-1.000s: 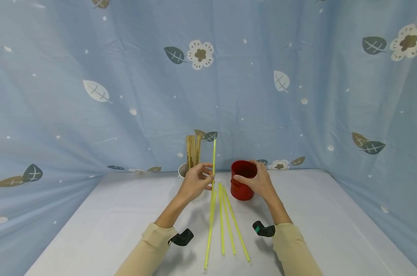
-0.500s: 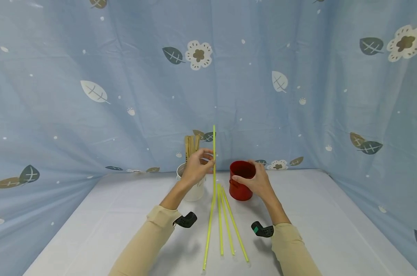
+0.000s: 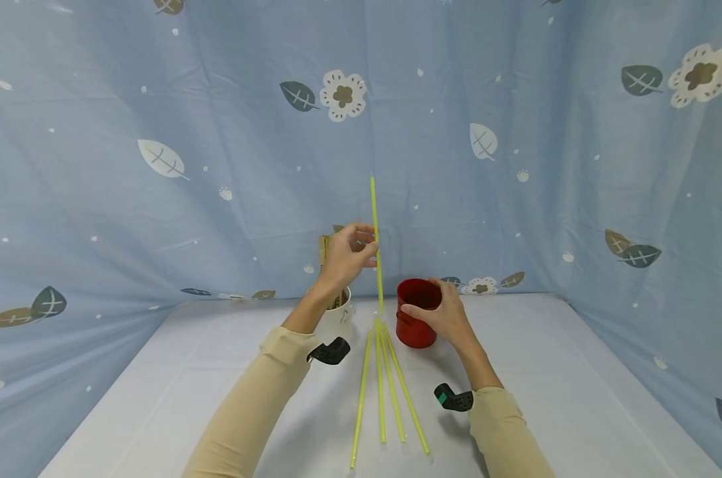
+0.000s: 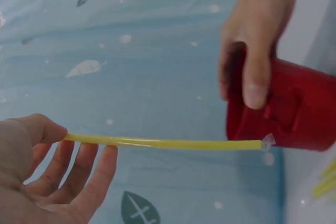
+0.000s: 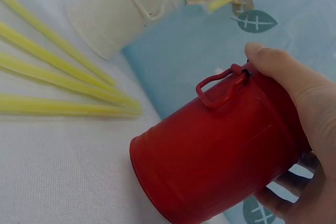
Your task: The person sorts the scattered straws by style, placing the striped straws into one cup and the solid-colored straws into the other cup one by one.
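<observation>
From far off, I see the left hand [image 3: 347, 255] pinching a thin yellow plastic stick [image 3: 379, 279], nearly upright, left of the round red metal can [image 3: 416, 332]. The right hand [image 3: 447, 309] grips that can. Four yellow sticks [image 3: 380, 398] lie near it. I guess this is the carrying step; next calls for careful aim at the can's mouth.

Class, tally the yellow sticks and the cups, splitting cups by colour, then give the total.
Yellow sticks: 5 (4 on the table, 1 in the left hand)
Red cup: 1
White cup: 1
Total: 7
</observation>
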